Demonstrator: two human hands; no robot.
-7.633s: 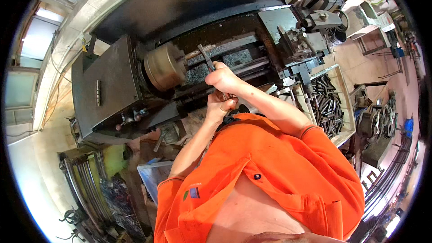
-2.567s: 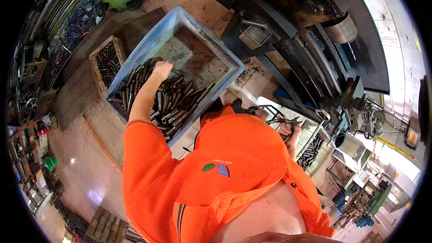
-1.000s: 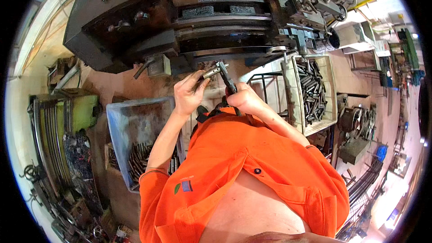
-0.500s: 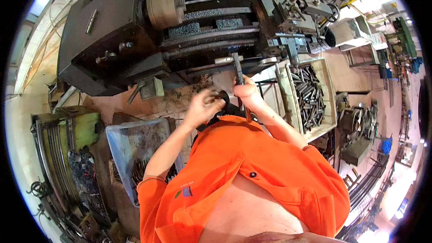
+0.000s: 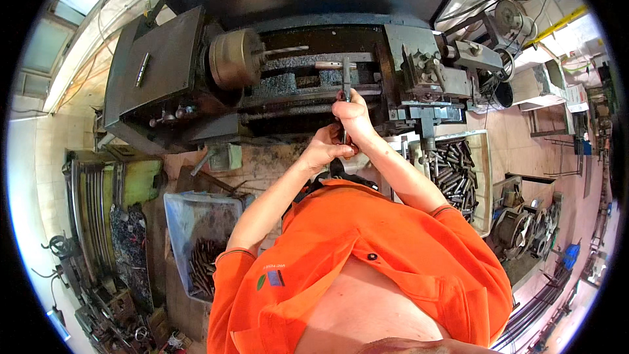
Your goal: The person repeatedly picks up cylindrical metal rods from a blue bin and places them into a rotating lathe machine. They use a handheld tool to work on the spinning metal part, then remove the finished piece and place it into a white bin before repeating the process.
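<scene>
I stand at a dark grey lathe (image 5: pixel 170 72) with a round brass-coloured chuck (image 5: pixel 232 59) that carries a thin rod. My right hand (image 5: pixel 354 115) is closed around a slim dark metal rod (image 5: pixel 346 75) held upright over the lathe bed. Just below it, my left hand (image 5: pixel 324 151) is closed on the lower end of the same rod. Both forearms rise from my orange shirt toward the machine.
A blue plastic bin (image 5: pixel 196 236) holding several dark metal rods sits on the floor at my left. A pale tray (image 5: pixel 458 170) full of similar rods stands at my right beside the tool post (image 5: pixel 426 69). Green racks and scrap lie far left.
I have turned from the blue bin back to the lathe. Both hands have come together on the rod and lifted it nearer the lathe bed.
</scene>
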